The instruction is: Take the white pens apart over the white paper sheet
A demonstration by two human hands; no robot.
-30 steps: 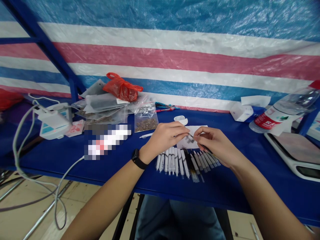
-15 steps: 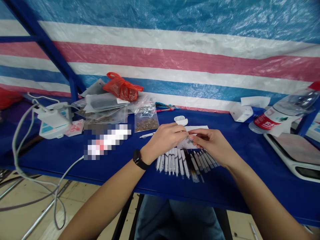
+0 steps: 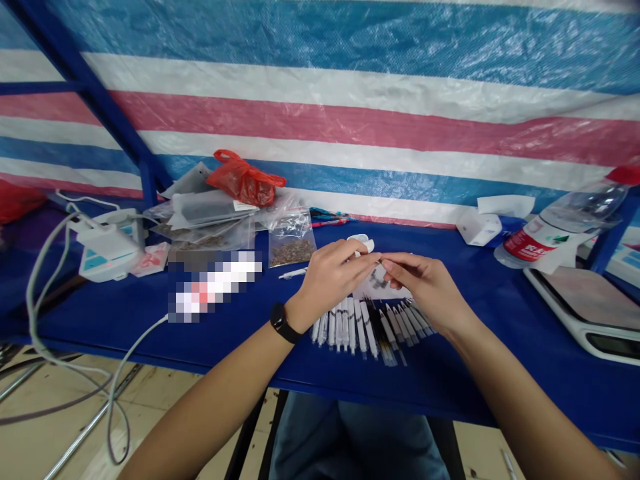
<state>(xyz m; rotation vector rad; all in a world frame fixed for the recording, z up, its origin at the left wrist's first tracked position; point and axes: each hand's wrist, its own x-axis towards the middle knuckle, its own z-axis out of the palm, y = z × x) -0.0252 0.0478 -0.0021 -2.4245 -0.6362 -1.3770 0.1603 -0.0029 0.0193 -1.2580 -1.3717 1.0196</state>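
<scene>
Over blue table | L hand, R hand | tiny item btwn fingers, unclear

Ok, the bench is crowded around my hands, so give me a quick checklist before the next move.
Slim tubes, fanned out below the hands, uncovered: ok.
Left hand and right hand, meeting above the white paper: ok.
Anything pinched between the fingertips: cannot tell.
White plastic lid, right behind the left hand, could get knocked: not ok.
Clear bag of brown granules, sealed: cannot tell.
Water bottle, lying tilted, red cap on: ok.
</scene>
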